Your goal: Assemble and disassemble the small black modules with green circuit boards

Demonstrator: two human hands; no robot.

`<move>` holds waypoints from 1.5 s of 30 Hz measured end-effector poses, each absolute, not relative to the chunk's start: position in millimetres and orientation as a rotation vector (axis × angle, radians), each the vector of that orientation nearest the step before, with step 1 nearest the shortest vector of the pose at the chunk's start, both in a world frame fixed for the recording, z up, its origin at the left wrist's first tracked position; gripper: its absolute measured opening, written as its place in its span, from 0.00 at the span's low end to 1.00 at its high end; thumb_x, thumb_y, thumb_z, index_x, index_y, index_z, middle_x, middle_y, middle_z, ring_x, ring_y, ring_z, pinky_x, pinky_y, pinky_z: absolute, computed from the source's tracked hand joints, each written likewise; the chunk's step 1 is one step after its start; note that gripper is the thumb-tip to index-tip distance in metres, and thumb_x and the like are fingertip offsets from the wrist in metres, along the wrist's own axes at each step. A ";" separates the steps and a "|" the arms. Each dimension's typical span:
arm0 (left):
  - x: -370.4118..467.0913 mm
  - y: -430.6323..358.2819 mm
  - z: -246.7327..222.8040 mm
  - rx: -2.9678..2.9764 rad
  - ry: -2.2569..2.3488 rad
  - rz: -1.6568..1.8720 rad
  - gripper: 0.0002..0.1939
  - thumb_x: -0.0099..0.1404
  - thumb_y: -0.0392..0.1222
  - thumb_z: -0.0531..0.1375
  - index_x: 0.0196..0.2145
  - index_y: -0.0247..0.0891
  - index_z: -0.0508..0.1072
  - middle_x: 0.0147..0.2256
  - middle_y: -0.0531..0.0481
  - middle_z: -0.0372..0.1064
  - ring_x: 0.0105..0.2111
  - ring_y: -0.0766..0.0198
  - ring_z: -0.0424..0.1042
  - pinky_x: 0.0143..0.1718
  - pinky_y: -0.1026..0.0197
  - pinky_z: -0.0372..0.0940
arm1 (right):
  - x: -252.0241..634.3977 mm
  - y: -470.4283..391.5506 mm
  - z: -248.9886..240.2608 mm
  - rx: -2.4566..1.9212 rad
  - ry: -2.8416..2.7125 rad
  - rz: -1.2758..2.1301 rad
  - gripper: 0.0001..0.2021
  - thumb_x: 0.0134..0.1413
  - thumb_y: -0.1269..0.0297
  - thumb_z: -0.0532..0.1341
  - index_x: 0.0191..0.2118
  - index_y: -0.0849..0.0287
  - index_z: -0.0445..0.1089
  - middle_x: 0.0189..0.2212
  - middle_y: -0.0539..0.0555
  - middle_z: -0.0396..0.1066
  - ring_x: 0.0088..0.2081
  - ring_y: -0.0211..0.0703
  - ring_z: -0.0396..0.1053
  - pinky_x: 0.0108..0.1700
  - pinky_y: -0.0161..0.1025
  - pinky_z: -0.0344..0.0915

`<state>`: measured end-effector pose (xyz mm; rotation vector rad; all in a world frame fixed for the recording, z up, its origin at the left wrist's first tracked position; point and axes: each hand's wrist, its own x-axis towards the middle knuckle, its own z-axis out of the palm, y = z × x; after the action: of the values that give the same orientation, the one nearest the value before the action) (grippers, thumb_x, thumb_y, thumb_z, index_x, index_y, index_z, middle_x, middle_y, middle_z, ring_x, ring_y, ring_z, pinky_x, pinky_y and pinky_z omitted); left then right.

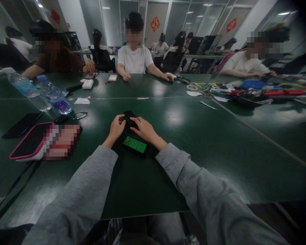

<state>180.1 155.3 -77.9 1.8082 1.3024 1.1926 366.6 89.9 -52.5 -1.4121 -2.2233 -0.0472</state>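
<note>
A dark, boxy black casing part (129,115) is between my two hands just above or on the green table. The fingers of my left hand (117,127) are bent around its left side. From the right, my right hand (145,130) grips it, thumb and fingers partly covering it. Closer to me lies a black box with a green circuit board (135,144) set in it, its board side facing up. Neither hand touches that box, though my right wrist passes close beside it.
Two water bottles (55,97), a phone (22,124) and a pink-rimmed device (32,143) stand or lie on the left. A wrench (208,105) lies right of centre. Cables and tools (255,86) are heaped at the far right. A person (135,56) sits opposite.
</note>
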 end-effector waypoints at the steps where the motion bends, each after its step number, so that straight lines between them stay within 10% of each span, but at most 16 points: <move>1: 179.9 156.8 -79.8 1.802 1.306 1.201 0.17 0.66 0.34 0.59 0.53 0.37 0.70 0.54 0.41 0.72 0.41 0.59 0.76 0.49 0.52 0.70 | 366.6 89.6 -52.4 -1.412 -2.225 -0.049 0.24 0.67 0.56 0.59 0.65 0.57 0.59 0.51 0.61 0.67 0.48 0.53 0.70 0.48 0.49 0.70; 33: 179.4 155.8 -77.7 1.760 1.239 1.216 0.17 0.63 0.33 0.60 0.50 0.37 0.71 0.49 0.40 0.76 0.37 0.60 0.78 0.44 0.53 0.72 | 368.1 91.0 -52.1 -1.445 -2.087 -0.038 0.18 0.62 0.66 0.58 0.57 0.58 0.64 0.48 0.59 0.67 0.46 0.49 0.69 0.47 0.44 0.69; 45: 179.3 153.9 -79.4 1.683 1.298 1.219 0.26 0.65 0.32 0.59 0.60 0.40 0.62 0.48 0.41 0.76 0.40 0.60 0.79 0.50 0.51 0.71 | 366.1 87.5 -47.9 -1.402 -2.269 -0.299 0.21 0.59 0.75 0.58 0.57 0.57 0.66 0.60 0.65 0.60 0.60 0.58 0.61 0.56 0.54 0.65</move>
<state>179.3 153.9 -79.4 1.6825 1.2983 1.2195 366.1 87.5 -47.9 -1.4021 -2.2693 -0.2986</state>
